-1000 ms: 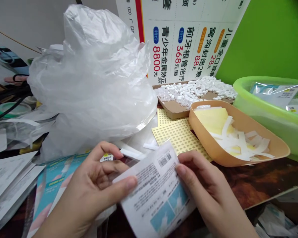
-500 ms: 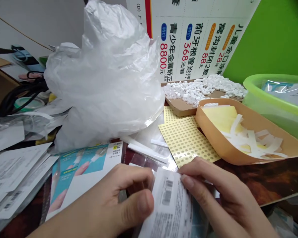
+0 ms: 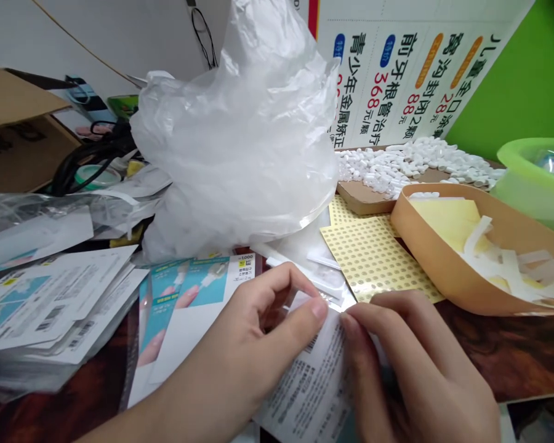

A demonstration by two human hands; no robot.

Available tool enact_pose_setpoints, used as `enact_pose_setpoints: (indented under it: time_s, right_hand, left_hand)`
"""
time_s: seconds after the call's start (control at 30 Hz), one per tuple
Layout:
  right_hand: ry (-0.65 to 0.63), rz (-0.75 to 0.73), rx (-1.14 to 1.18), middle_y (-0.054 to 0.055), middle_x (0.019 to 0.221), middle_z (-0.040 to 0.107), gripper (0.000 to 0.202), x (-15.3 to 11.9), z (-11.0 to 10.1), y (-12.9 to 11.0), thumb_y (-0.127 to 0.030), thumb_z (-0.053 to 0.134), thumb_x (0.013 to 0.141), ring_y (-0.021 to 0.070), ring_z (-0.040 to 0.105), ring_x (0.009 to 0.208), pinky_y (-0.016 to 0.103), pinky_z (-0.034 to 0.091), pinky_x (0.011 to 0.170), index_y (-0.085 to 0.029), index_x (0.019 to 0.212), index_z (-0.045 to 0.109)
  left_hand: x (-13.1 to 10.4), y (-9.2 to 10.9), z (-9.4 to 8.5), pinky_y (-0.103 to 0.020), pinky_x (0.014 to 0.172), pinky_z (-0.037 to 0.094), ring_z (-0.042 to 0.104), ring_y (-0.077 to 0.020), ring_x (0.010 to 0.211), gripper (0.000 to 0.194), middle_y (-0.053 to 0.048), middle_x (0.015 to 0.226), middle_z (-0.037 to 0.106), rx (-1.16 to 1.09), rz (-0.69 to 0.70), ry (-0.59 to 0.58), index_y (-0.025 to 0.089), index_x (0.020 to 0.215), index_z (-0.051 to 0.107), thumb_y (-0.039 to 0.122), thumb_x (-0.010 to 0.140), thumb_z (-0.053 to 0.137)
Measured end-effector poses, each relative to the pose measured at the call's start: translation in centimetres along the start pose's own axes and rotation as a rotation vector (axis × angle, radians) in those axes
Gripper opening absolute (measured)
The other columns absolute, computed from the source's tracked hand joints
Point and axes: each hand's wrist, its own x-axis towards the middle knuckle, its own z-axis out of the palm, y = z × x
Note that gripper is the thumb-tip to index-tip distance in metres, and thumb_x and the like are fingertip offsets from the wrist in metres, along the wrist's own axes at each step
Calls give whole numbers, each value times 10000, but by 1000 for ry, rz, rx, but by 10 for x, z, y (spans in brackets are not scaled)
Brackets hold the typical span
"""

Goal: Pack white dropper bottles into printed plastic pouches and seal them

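A clear plastic bag with a white printed card (image 3: 305,391) inside lies between my hands, its barcode partly covered. My left hand (image 3: 253,344) pinches thumb and forefinger together at the bag's top edge. Close beside it, the fingertips of my right hand (image 3: 420,357) grip the top right corner. Whether a thin strip is caught between the left fingertips is too small to tell. Just left of the bag lie blue-and-white packaging cards (image 3: 196,307) in clear sleeves. White plastic strips (image 3: 323,283) sit beyond my fingertips.
A stack of bagged cards (image 3: 60,307) is at the left, below a large white plastic bag (image 3: 244,147). Yellow sticker sheets (image 3: 378,258), an orange tray (image 3: 415,240) of paper strips, a cardboard tray (image 3: 369,198) of small white pieces and a green basin (image 3: 530,151) stand right.
My left thumb and forefinger, apart earlier, have closed at the bag's top edge beside my right fingertips. The view has turned left, showing more of the card stack and the cardboard box.
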Motion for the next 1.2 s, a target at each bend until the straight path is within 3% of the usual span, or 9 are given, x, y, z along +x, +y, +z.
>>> enact_pose_setpoints:
  time_s: [0.2,0.33,0.57,0.77,1.07,1.2]
  right_hand:
    - [-23,1,53,28,702,575,68,1,8,-6,-169,547,883,159,544,579,286,389,506,-226,847,557]
    - [-12,112,78,26,709,574,101,0,9,-7,-173,497,920,165,541,606,295,382,533,-232,846,529]
    - [-28,-5,81,17,720,574,90,-1,7,3,-150,526,903,136,563,608,253,422,529,-222,851,535]
    - [4,-35,52,10,702,575,85,0,8,3,-166,551,905,129,562,599,246,426,523,-215,835,555]
    - [17,44,154,0,712,581,110,-1,12,-3,-131,551,899,113,574,639,238,445,573,-210,825,566]
    - [33,51,186,0,706,579,119,-1,12,-1,-128,541,902,118,562,633,246,428,565,-208,815,557]
  left_hand:
    - [0,-8,0,-161,459,302,359,-100,551,177,88,602,424,78,-32,29,276,859,553,443,861,611]
    - [2,-3,4,-152,491,351,425,-93,581,175,85,644,512,-5,-26,-26,263,825,570,390,814,689]
    - [2,-1,1,-204,485,304,424,-107,566,245,67,653,478,-57,-120,-25,256,816,561,477,808,668]
    - [3,0,4,-229,541,322,437,-114,603,243,59,666,495,-81,-89,-15,230,761,541,434,809,663]
    - [4,-3,4,-253,553,304,429,-129,612,214,53,627,495,-101,-108,34,227,736,573,417,772,664]
    - [4,-3,6,-235,581,346,448,-123,642,195,37,665,538,-111,-51,71,206,696,594,368,779,664]
